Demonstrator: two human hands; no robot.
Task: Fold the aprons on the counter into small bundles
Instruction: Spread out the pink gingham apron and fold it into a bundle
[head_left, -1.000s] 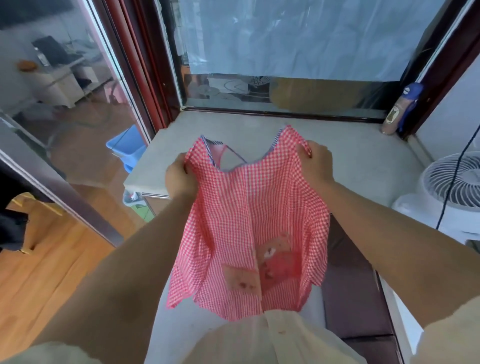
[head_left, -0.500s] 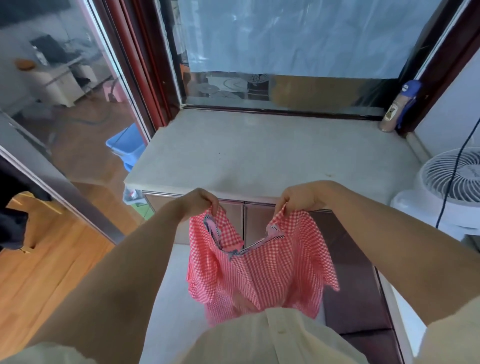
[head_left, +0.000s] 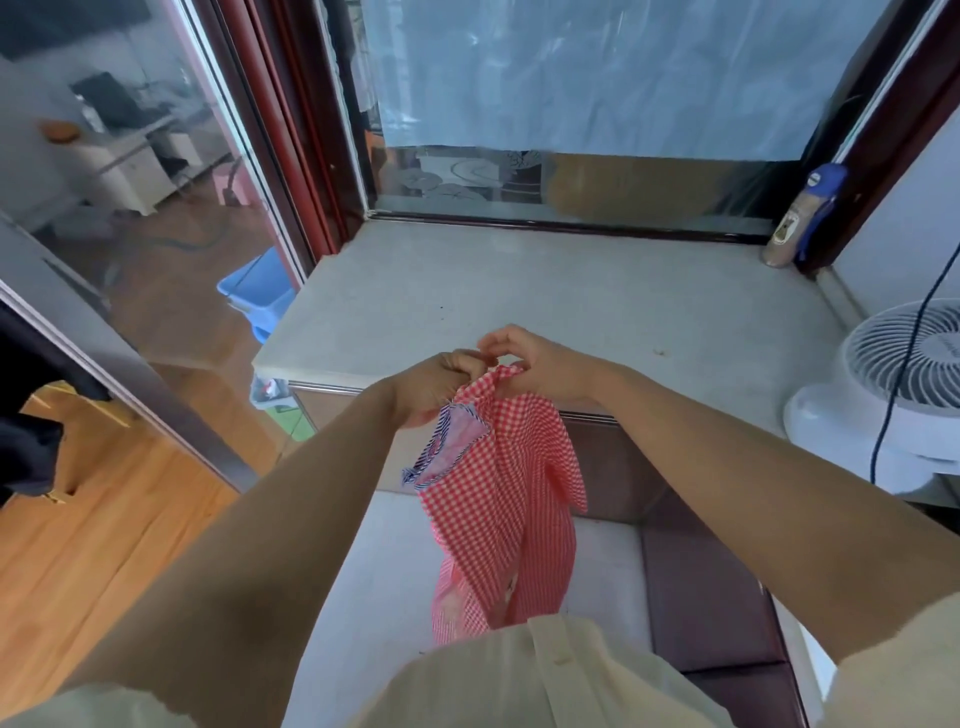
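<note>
A red-and-white checked apron (head_left: 511, 499) with blue striped trim hangs folded lengthwise in front of the counter's near edge. My left hand (head_left: 434, 387) and my right hand (head_left: 540, 366) are pressed together over that edge, and both pinch the apron's top corners, now brought together. The cloth drops from my hands down to my waist, where its lower end is hidden behind my shirt. The pale stone counter (head_left: 545, 296) lies beyond my hands with nothing on its middle.
A bottle with a blue cap (head_left: 802, 218) stands in the counter's far right corner by the window frame. A white fan (head_left: 893, 379) with a dark cord sits at the right. A blue bin (head_left: 260, 293) shows behind the glass door at left.
The apron was spread wide and held up over the counter. My hands dropped it below the edge, then came together, folding it in half lengthwise.
</note>
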